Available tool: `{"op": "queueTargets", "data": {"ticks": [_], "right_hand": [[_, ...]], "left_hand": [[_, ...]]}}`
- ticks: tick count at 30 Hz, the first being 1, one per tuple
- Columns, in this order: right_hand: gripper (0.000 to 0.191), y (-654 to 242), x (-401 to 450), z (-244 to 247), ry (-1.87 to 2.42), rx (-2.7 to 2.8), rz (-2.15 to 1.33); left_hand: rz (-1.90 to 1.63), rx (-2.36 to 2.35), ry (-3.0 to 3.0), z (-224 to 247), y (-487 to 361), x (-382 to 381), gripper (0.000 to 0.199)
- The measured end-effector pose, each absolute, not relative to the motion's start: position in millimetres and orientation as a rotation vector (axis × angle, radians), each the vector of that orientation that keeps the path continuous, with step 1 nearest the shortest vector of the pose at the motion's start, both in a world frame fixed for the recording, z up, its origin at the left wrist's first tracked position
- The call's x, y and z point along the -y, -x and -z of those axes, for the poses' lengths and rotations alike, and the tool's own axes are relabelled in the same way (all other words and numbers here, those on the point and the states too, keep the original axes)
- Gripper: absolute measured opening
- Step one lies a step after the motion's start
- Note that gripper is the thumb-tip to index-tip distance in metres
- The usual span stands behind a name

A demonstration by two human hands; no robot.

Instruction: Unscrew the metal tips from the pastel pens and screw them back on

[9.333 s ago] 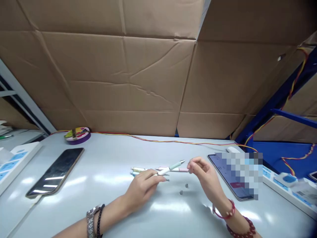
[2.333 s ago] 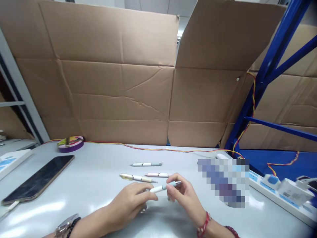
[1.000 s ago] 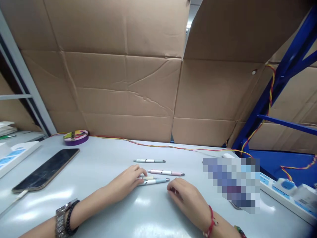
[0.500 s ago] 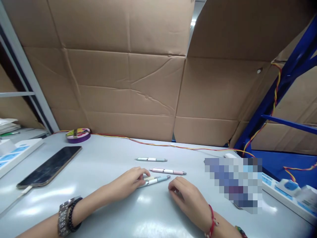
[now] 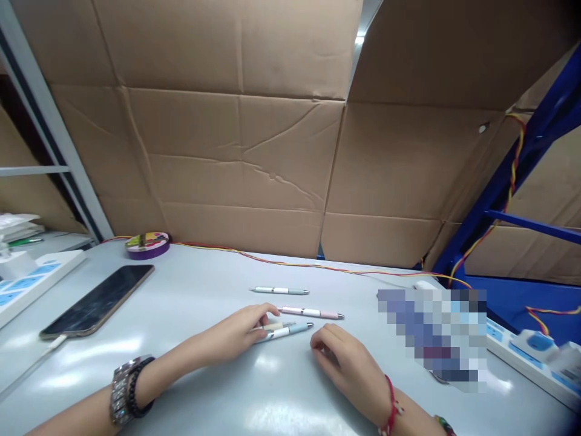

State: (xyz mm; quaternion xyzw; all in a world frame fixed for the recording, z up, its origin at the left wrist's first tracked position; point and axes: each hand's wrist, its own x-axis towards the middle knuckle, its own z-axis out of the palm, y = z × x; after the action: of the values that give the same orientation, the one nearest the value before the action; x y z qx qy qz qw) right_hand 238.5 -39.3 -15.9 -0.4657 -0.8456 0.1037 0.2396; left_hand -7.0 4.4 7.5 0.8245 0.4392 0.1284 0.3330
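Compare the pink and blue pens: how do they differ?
In view, the pink pen slants down rightward; the blue pen slants up. The pink pen lies farther from the person; the blue pen is nearer, partly hidden by the left hand. Both have white sections.

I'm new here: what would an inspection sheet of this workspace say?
Surface: pale, glossy table.
Job's things: grey-green pen farthest, pink pen next, cream pen and blue pen close together in front.
Clutter: dark phone, round purple-sided item, pixelated item.
Grip: left hand at the cream and blue pens, hold unclear; right hand curled near the blue pen's tip, nothing seen in it.
Cables: red-and-yellow wires along the back; white cable plugged into the phone.
Surroundings: cardboard panels, blue frame, power strips both sides.
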Motion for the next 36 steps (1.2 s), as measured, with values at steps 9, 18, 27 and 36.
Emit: {"op": "queueTargets", "data": {"ticks": [9, 18, 27, 36], "right_hand": [[0.016, -237, 39, 19, 1.288, 2.248, -0.336], [0.01, -237, 38, 15, 1.081, 1.839, -0.455], [0.009, -234, 43, 13, 1.017, 1.702, -0.593], [0.009, -232, 47, 11, 0.93, 1.803, -0.581]], "left_hand": [[-0.335, -1.121, -2.122, -9, 7, -4, 0.037], [-0.636, -1.053, -2.29, -1, -1, -5, 0.026], [-0.752, -0.916, -2.277, -9, -13, 16, 0.024], [-0.745, -0.862, -2.222, -6, -16, 23, 0.021]]}}
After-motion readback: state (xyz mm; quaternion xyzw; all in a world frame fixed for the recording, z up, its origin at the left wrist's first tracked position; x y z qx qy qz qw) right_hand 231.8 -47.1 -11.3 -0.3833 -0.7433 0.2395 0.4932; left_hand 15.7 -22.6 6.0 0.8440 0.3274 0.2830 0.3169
